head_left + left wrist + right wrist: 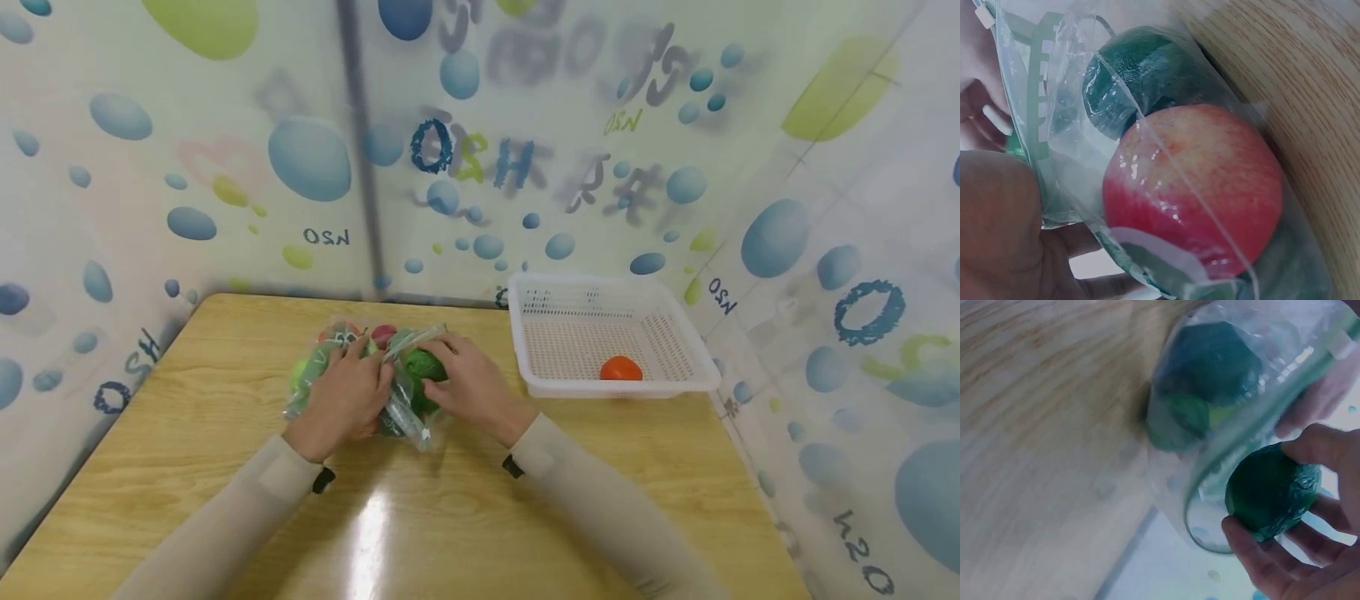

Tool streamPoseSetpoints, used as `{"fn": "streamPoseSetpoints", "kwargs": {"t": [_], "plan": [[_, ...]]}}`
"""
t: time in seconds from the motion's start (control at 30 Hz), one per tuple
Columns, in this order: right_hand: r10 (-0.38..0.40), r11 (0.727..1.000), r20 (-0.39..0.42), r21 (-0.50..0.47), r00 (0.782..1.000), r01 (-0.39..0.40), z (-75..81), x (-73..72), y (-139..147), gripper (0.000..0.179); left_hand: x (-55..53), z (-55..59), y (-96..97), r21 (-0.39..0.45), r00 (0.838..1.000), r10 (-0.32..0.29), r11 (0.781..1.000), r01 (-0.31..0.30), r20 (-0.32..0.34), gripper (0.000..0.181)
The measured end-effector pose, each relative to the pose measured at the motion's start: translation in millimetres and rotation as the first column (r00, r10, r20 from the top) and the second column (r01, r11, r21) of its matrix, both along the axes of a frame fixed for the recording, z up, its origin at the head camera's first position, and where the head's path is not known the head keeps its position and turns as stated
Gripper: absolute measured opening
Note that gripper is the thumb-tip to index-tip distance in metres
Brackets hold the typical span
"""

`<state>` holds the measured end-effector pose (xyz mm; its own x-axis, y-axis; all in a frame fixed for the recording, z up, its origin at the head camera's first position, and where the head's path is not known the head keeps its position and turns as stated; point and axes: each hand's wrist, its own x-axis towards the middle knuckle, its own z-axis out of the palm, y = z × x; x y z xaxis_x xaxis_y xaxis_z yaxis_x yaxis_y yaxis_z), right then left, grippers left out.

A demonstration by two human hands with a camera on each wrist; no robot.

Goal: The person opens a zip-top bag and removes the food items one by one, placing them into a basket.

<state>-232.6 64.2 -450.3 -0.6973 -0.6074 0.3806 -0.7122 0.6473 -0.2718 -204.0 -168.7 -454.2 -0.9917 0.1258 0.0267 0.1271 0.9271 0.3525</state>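
A clear zip bag with green markings (307,387) lies on the table, its zip edge facing my right hand. My left hand (347,390) is over the bag and holds it near the opening. Through the plastic, the left wrist view shows a red-and-yellow apple (1194,187) beside a dark green fruit or vegetable (1141,75). My right hand (474,385) grips a round, dark green fruit with glossy, bumpy skin (1269,490), thumb and fingertips around it. That fruit is right at the bag's mouth. More green produce (1213,362) shows inside the bag.
A white perforated plastic basket (615,388) stands to the right near the table's back edge, with one orange-red tomato-like item (621,368) in it. The wooden table (225,492) meets walls covered with bubble-patterned sheets (480,225) at the back and sides.
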Motion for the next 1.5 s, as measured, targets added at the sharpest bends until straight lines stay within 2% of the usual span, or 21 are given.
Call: {"fn": "streamPoseSetpoints", "kwargs": {"t": [0.2, 0.4, 0.63, 0.83, 1.0, 1.17, 1.33, 1.5], "plan": [[0.007, 0.997, -0.050, -0.072, 0.999, -0.010, 14.3, 1.5, 21, 0.057, 0.4, 2.7, -0.3, 0.006, 1.000, -0.012, 1.000, 0.012, -0.011, 0.059], [-0.037, 0.992, -0.079, -0.125, 0.996, 0.027, 24.6, -3.4, 46, 0.055, 1.1, 3.7, -1.3, 0.020, 1.000, 0.006, 1.000, -0.006, 0.008, 0.060], [-0.147, 0.977, -0.043, -0.160, 0.988, 0.139, 24.8, -11.1, 78, 0.055, 0.1, 1.2, -1.5, 0.016, 1.000, -0.003, 1.000, 0.003, 0.017, 0.061], [-0.260, 0.954, 0.012, -0.151, 0.966, 0.259, 22.7, -18.1, 111, 0.053, 0.6, 1.5, -1.2, 0.020, 0.999, -0.004, 1.000, 0.004, 0.035, 0.063], [-0.354, 0.929, 0.054, -0.099, 0.934, 0.357, 17.4, -24.2, 136, 0.054, 1.4, 1.5, -1.0, 0.020, 0.999, 0.001, 1.000, -0.002, 0.043, 0.063], [-0.439, 0.897, 0.157, 0.019, 0.885, 0.441, 14.1, -31.8, 161, 0.056, 0.5, -1.4, -1.6, 0.019, 0.999, 0.004, 1.000, -0.005, 0.041, 0.065], [-0.479, 0.878, 0.254, 0.159, 0.840, 0.452, 16.1, -41.7, 183, 0.052, 0.4, -1.5, -2.4, 0.024, 0.999, 0.008, 1.000, -0.009, 0.044, 0.065], [-0.530, 0.847, 0.347, 0.266, 0.774, 0.461, 19.5, -46.9, 197, 0.051, 1.0, -0.5, -2.4, 0.026, 0.999, 0.007, 1.000, -0.008, 0.042, 0.064]]}}
